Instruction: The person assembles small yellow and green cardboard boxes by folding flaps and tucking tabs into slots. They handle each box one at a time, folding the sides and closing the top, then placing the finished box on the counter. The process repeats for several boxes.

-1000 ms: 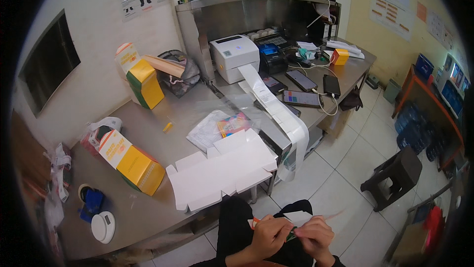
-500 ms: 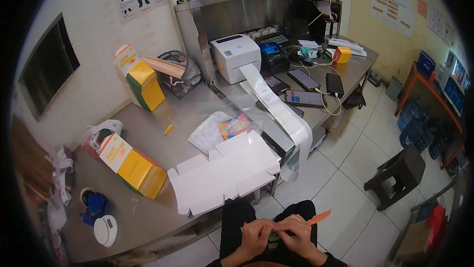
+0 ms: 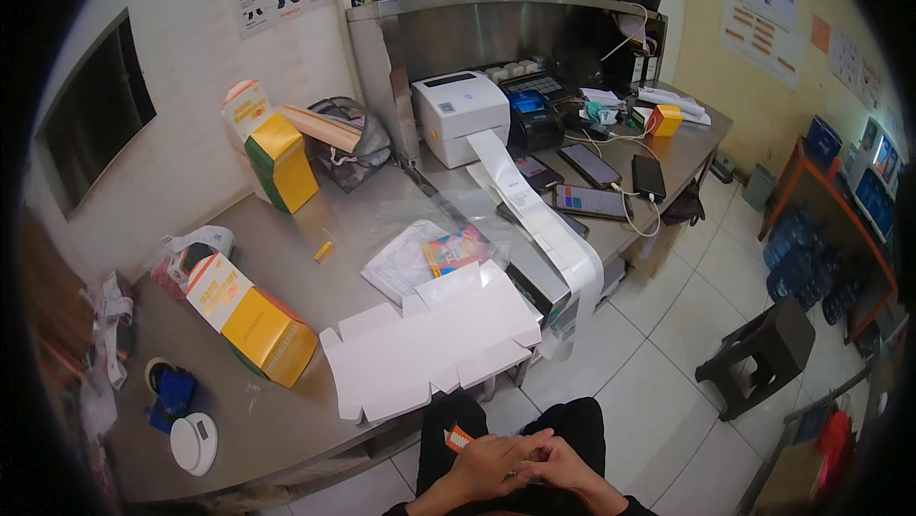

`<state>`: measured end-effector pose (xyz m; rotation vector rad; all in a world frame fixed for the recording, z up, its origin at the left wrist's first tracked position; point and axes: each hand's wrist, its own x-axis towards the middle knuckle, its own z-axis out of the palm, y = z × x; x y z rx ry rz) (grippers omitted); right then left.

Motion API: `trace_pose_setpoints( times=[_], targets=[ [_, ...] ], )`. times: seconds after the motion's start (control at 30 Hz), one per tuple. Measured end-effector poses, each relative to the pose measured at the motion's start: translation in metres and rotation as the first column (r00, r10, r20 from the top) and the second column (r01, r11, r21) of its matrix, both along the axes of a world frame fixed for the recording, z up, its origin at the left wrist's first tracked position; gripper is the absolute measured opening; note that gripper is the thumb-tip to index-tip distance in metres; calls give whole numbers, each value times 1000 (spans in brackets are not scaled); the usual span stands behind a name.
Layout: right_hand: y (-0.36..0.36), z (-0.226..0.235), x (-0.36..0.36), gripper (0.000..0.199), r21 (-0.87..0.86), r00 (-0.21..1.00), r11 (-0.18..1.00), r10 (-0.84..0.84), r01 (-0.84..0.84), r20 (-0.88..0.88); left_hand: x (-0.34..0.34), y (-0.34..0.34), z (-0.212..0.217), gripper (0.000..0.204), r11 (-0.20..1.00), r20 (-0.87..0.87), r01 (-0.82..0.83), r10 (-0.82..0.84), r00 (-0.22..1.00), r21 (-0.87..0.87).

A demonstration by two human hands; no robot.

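Note:
Both hands are together over my lap, low in the view. My left hand (image 3: 489, 466) is closed, its back turned up. An orange-and-white paper strip (image 3: 458, 438) sticks out past its knuckles, and the rest of the strip is hidden in the grip. My right hand (image 3: 558, 463) meets it with fingers bent and pinched; what they hold is covered by the hands. Just ahead, a flattened white carton (image 3: 429, 349) lies at the table's edge.
On the metal table (image 3: 272, 292) stand two yellow-and-white cartons (image 3: 253, 320), a white scale (image 3: 194, 444) and a blue tape dispenser (image 3: 174, 397). A label printer (image 3: 461, 115) trails a long label strip (image 3: 539, 220) over the edge. Phones (image 3: 592, 201) lie beyond; a dark stool (image 3: 760, 356) stands right.
The orange strip stuck out to the right of my right hand; now an orange-and-white end shows left of my left hand. The left hand has turned over toward the right one.

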<state>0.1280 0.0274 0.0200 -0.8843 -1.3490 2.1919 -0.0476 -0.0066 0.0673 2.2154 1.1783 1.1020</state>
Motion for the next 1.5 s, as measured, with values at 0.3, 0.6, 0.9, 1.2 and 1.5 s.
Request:
trace_pose_setpoints(
  times=[0.3, 0.6, 0.9, 1.2, 1.5],
  targets=[
    [8, 40, 5, 22, 543, 993, 835, 25, -84, 116, 7, -9, 2, 36, 988, -15, -91, 94, 995, 123],
    [-1, 42, 15, 20, 439, 947, 850, -190, 290, -259, 11, -5, -5, 92, 648, 330, -745, 676, 659, 161],
    [9, 34, 27, 15, 372, 974, 900, -218, 226, -65, 0, -13, -8, 89, 904, 680, -122, 392, 620, -409],
    [12, 86, 42, 19, 756, 918, 644, -361, 116, 167, 14, 7, -6, 59, 829, 643, -150, 520, 563, -539],
    [11, 79, 33, 16, 773, 900, 631, -298, -64, 318, 22, 2, 8, 14, 960, 229, -128, 187, 955, -249]
  ],
)
